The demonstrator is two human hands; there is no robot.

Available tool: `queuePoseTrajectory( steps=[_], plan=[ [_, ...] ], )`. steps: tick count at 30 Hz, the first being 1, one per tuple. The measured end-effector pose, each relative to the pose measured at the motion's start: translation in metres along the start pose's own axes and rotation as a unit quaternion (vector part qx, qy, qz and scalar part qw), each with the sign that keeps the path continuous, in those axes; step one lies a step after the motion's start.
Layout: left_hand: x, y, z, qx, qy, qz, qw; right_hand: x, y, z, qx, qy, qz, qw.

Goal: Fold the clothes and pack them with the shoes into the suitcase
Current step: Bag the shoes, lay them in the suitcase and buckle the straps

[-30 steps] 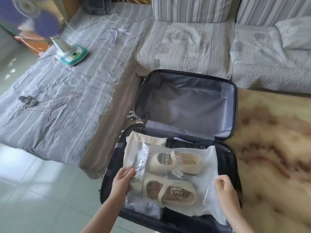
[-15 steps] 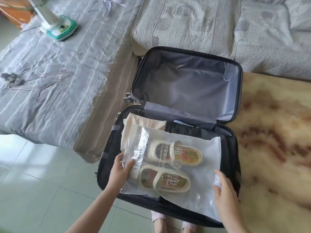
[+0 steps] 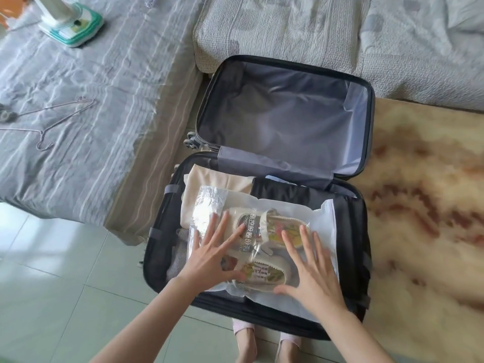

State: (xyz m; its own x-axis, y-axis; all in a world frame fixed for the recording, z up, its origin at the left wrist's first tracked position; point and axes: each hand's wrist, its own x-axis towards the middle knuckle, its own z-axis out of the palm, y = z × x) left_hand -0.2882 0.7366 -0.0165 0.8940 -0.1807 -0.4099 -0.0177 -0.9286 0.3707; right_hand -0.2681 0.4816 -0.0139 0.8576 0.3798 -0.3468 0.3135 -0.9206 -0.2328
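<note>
Packing: lower centre, our flat left hand [image 3: 209, 260] and right hand [image 3: 311, 279] press bagged shoes [image 3: 272, 224] into the suitcase [image 3: 158, 258]; closing it likely comes next.

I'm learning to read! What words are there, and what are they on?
"控股股份有": on the clear shoe bag; its ends are blurred or under the left hand.
"KONG": small letters beside it; the rest is unreadable.
Print on the shoes: too blurred.
</note>
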Motion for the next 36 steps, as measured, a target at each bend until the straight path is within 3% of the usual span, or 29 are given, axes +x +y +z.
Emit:
queuePoseTrajectory(
  steps=[4, 7, 9, 11, 13, 17, 21, 27, 29, 32, 34, 36],
  plan=[
    [0.005, 0.000, 0.016, 0.028, 0.013, -0.012, 0.999, 0.002, 0.001, 0.001, 0.012, -0.034, -0.006, 0.999],
    [0.005, -0.002, 0.018, -0.003, 0.032, -0.011, 0.999, 0.001, 0.000, -0.005, 0.146, -0.060, -0.019, 0.987],
    [0.003, -0.002, 0.012, -0.045, 0.048, -0.015, 0.998, -0.003, 0.001, -0.019, 0.335, -0.025, 0.017, 0.942],
    [0.001, -0.007, 0.003, -0.131, 0.088, -0.063, 0.986, -0.003, 0.007, -0.028, 0.452, 0.078, 0.088, 0.884],
    [-0.002, -0.013, -0.002, -0.203, 0.099, -0.141, 0.964, 0.002, 0.015, -0.029, 0.427, 0.147, 0.148, 0.880],
    [-0.008, -0.025, 0.003, -0.288, 0.024, -0.242, 0.926, 0.011, 0.002, -0.015, 0.313, 0.121, 0.167, 0.927],
    [-0.011, -0.014, 0.001, -0.312, 0.009, -0.243, 0.918, 0.006, -0.020, 0.005, 0.172, 0.181, 0.149, 0.957],
    [-0.014, -0.016, 0.001, -0.291, 0.030, -0.234, 0.927, 0.005, -0.027, 0.010, 0.073, 0.159, 0.084, 0.981],
    [-0.012, -0.014, -0.004, -0.338, 0.053, -0.255, 0.904, 0.011, -0.016, 0.002, 0.105, 0.200, 0.096, 0.970],
    [-0.007, -0.012, -0.008, -0.388, 0.092, -0.289, 0.870, 0.008, 0.000, -0.021, 0.283, 0.254, 0.198, 0.903],
    [-0.003, -0.015, -0.005, -0.370, 0.114, -0.309, 0.869, 0.009, 0.009, -0.025, 0.399, 0.195, 0.239, 0.864],
    [0.000, -0.019, -0.005, -0.359, 0.125, -0.320, 0.868, 0.013, 0.011, -0.022, 0.405, 0.116, 0.251, 0.871]
  ],
)
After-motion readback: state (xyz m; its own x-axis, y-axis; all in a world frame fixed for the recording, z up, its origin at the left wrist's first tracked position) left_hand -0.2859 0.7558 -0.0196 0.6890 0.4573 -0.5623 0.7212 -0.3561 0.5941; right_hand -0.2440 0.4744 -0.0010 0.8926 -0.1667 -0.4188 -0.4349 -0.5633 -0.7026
